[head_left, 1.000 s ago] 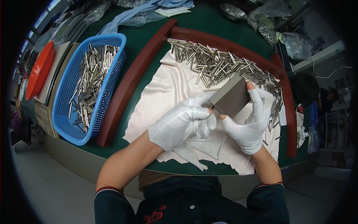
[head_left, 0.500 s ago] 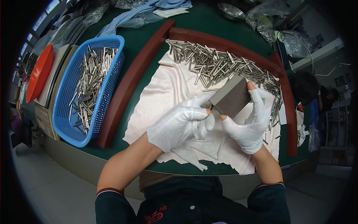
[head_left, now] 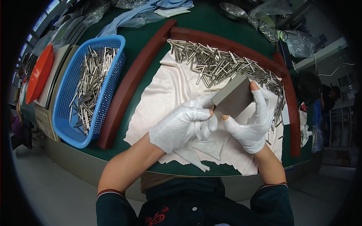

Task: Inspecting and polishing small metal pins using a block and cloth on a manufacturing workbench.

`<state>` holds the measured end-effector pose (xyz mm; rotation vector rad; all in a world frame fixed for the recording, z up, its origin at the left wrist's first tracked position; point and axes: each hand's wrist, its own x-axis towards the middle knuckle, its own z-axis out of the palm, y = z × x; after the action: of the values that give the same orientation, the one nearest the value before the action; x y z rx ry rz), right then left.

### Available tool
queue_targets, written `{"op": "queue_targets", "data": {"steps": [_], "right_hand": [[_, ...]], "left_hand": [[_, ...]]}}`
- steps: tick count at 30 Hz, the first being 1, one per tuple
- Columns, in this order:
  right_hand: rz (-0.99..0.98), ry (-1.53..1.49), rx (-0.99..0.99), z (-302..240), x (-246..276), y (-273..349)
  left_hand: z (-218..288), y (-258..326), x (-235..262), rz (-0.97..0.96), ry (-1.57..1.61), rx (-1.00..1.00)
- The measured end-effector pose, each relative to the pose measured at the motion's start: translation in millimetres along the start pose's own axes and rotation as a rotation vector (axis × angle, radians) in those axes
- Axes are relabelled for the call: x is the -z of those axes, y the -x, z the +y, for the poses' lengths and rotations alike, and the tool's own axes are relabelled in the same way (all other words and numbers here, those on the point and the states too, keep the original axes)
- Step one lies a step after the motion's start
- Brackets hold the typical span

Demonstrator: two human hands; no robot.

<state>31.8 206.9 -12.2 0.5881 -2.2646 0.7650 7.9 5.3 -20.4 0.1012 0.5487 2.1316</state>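
Note:
My right hand (head_left: 253,124), in a white glove with bare thumb and index tips, grips a rectangular block (head_left: 235,98) by its right side. The block has a lighter grey-green side and a darker grey face, and is tilted above the cloth. My left hand (head_left: 184,122), gloved the same way, is closed at the block's left corner. Its thumb and finger pinch by a small dark tip there, too small to name. A white rag (head_left: 207,148) lies beneath my left hand. Beyond the block, many short metal pins (head_left: 222,66) are heaped on a pale pink cloth (head_left: 151,109).
Dark red rails frame the cloth: left rail (head_left: 132,86), back rail (head_left: 230,43) and right rail (head_left: 293,124). A blue plastic basket (head_left: 60,124) with metal pins stands at left, by an orange tray (head_left: 40,75). A metal bowl (head_left: 233,11) sits at the back. Another person (head_left: 332,98) is far right.
Both hands and the block stay nearly in place, with only a very slight shift. The person at far right has moved more into view.

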Motion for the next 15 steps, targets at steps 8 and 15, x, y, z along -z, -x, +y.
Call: {"op": "queue_targets", "data": {"steps": [8, 15], "right_hand": [[0.009, 0.033, 0.031, -3.6, 1.9, -4.2], [0.005, 0.01, 0.028, -1.2, 0.9, -2.2]], "left_hand": [[-2.2, -2.7, -0.2, 0.031, 0.082, 0.017], [-0.8, -1.5, 4.6, -0.078, 0.095, -0.049]]}}
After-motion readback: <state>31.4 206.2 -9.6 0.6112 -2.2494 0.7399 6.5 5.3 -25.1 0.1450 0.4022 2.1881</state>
